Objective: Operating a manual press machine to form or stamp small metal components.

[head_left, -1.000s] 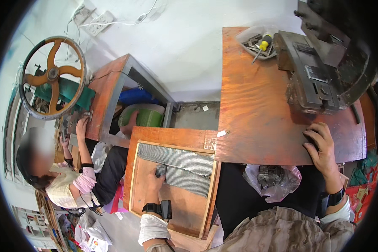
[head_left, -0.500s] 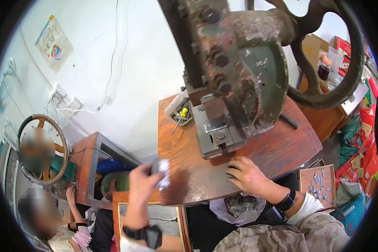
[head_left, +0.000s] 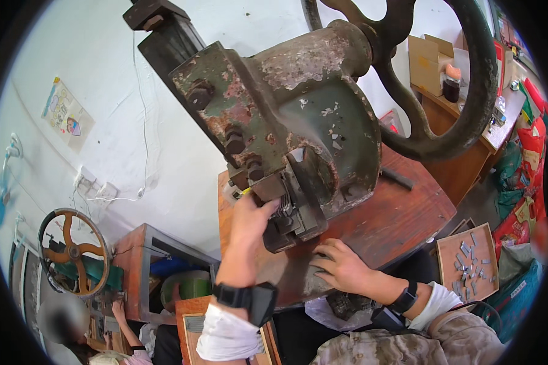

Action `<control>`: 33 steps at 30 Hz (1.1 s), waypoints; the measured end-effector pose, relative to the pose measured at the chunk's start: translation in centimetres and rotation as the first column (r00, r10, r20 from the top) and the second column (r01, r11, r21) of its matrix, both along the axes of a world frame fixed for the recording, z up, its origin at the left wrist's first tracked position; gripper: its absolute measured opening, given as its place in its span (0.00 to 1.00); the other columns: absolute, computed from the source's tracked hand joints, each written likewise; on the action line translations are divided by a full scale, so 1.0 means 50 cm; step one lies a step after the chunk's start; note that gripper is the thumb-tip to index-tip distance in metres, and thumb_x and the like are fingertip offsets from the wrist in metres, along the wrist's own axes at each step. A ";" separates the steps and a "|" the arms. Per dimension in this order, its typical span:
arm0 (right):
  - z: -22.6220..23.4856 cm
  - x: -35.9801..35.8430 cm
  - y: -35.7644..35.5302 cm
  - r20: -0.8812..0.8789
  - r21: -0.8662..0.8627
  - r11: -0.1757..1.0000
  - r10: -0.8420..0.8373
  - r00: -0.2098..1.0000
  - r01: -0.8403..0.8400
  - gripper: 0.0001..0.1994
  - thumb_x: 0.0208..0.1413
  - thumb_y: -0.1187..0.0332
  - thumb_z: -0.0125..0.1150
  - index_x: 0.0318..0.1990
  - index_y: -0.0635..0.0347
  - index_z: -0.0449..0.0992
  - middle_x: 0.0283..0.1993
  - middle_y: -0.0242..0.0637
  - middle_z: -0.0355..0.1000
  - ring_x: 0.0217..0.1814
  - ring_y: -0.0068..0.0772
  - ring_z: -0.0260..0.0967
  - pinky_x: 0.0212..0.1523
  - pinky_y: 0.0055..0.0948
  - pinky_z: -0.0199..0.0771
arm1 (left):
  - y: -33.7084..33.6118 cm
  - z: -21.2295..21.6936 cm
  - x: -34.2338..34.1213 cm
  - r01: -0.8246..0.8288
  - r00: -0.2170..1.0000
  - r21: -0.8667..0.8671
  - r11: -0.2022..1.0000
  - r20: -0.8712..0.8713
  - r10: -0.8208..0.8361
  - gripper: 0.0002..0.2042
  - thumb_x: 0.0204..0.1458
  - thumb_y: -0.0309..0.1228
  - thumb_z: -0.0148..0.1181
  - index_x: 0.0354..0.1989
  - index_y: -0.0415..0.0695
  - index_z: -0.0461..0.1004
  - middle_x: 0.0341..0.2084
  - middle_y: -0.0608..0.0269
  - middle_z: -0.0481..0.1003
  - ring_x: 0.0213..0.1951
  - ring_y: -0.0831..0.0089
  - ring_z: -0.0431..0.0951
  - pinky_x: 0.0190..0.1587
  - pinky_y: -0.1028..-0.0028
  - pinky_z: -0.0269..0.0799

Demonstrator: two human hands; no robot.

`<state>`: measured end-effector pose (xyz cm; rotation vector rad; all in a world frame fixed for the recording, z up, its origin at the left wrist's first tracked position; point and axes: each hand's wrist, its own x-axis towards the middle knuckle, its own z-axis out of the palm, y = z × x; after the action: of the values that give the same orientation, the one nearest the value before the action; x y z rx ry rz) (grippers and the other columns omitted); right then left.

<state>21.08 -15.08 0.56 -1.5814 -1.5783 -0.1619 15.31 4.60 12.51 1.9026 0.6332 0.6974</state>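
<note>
A large arbor press [head_left: 323, 115], its green paint worn, stands on the reddish wooden table [head_left: 402, 213]. My left hand [head_left: 249, 213] reaches in at the press bed, below the ram, fingers closed. It holds a small stack of thin silvery metal pieces [head_left: 283, 208] against the tooling; the fingertips are partly hidden by the press. My right hand [head_left: 341, 264] lies palm down at the near table edge, fingers loosely spread, holding nothing. A bag of metal pieces [head_left: 346, 306] sits just below that hand, partly covered.
A wooden tray of small metal pieces [head_left: 443, 255] sits at the right. The press's big handwheel [head_left: 408, 115] extends to the right. A short bar [head_left: 397, 178] lies on the table behind. At far left, another person's arm [head_left: 125, 325] is near a second handwheel [head_left: 73, 250].
My left hand has moved from beside the table's left edge up and right to the press bed, carrying the metal pieces. The view has shifted; my right hand stays resting on the table.
</note>
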 end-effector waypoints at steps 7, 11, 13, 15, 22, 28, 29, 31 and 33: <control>0.091 0.068 0.063 -0.060 0.242 0.959 -0.139 0.989 0.149 0.13 0.43 0.68 0.65 0.36 0.62 0.74 0.41 0.44 0.69 0.43 0.49 0.66 0.43 0.39 0.69 | 0.051 -0.088 -0.021 -0.035 0.999 0.173 0.984 0.037 0.029 0.14 0.49 0.18 0.51 0.46 0.36 0.72 0.36 0.55 0.77 0.41 0.66 0.75 0.45 0.71 0.68; 0.125 0.096 0.151 -0.043 0.207 0.968 -0.136 0.990 0.142 0.14 0.42 0.64 0.66 0.35 0.62 0.74 0.39 0.45 0.69 0.43 0.49 0.66 0.40 0.40 0.70 | 0.080 -0.150 -0.014 -0.083 0.985 0.209 0.974 0.167 0.048 0.17 0.46 0.21 0.53 0.48 0.40 0.72 0.37 0.49 0.74 0.44 0.52 0.72 0.53 0.65 0.64; 0.140 0.098 0.168 0.004 0.039 0.954 -0.298 0.954 0.298 0.17 0.40 0.58 0.68 0.32 0.61 0.75 0.38 0.46 0.70 0.38 0.49 0.69 0.37 0.39 0.71 | 0.067 -0.142 -0.018 -0.073 0.995 0.248 0.966 0.084 0.054 0.18 0.47 0.21 0.52 0.49 0.42 0.72 0.43 0.48 0.72 0.50 0.52 0.67 0.55 0.63 0.61; 0.141 0.099 0.183 0.017 0.033 0.923 -0.383 0.923 0.383 0.21 0.37 0.53 0.70 0.31 0.62 0.74 0.40 0.46 0.70 0.39 0.50 0.70 0.37 0.41 0.72 | 0.063 -0.137 -0.023 -0.072 0.996 0.265 0.962 0.076 0.053 0.19 0.48 0.21 0.51 0.50 0.43 0.72 0.45 0.48 0.71 0.52 0.52 0.66 0.56 0.63 0.60; 0.158 0.080 0.210 -0.076 0.000 0.913 -0.407 0.910 0.408 0.35 0.31 0.47 0.72 0.43 0.66 0.69 0.43 0.49 0.69 0.47 0.52 0.68 0.42 0.43 0.71 | 0.068 -0.139 -0.020 -0.078 0.996 0.310 0.948 0.067 0.060 0.19 0.48 0.20 0.50 0.51 0.42 0.71 0.47 0.48 0.71 0.53 0.52 0.64 0.58 0.64 0.58; 0.148 0.095 0.206 -0.079 -0.077 0.917 -0.397 0.914 0.392 0.36 0.32 0.48 0.73 0.45 0.67 0.68 0.44 0.52 0.69 0.49 0.53 0.67 0.46 0.42 0.70 | 0.063 -0.144 -0.011 -0.056 0.998 0.475 0.878 -0.004 0.066 0.19 0.49 0.22 0.51 0.53 0.42 0.69 0.50 0.46 0.68 0.55 0.51 0.63 0.58 0.64 0.59; 0.149 0.092 0.205 -0.082 -0.077 0.930 -0.365 0.927 0.359 0.36 0.33 0.50 0.73 0.46 0.68 0.68 0.44 0.52 0.68 0.50 0.52 0.66 0.47 0.41 0.69 | 0.069 -0.153 -0.010 -0.059 0.998 0.476 0.877 -0.001 0.068 0.19 0.49 0.22 0.51 0.53 0.42 0.69 0.50 0.46 0.68 0.55 0.51 0.63 0.58 0.64 0.59; 0.162 0.077 0.199 -0.098 -0.067 0.938 -0.344 0.934 0.339 0.35 0.33 0.53 0.73 0.47 0.68 0.68 0.44 0.51 0.69 0.50 0.52 0.66 0.47 0.40 0.70 | 0.082 -0.172 -0.007 -0.160 0.979 0.138 0.977 0.153 0.138 0.21 0.50 0.24 0.51 0.55 0.42 0.67 0.53 0.45 0.65 0.57 0.49 0.61 0.60 0.56 0.54; 0.160 0.088 0.195 -0.115 -0.058 0.944 -0.330 0.937 0.326 0.34 0.33 0.55 0.74 0.47 0.67 0.69 0.44 0.50 0.69 0.50 0.52 0.67 0.48 0.39 0.70 | 0.072 -0.160 -0.012 -0.121 0.992 0.262 0.957 0.056 0.110 0.21 0.51 0.25 0.51 0.56 0.43 0.66 0.54 0.45 0.64 0.58 0.49 0.59 0.61 0.52 0.49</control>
<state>25.48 -5.32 8.55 -1.8418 -1.2203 -0.2120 14.72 8.18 4.50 2.1023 0.6555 0.9336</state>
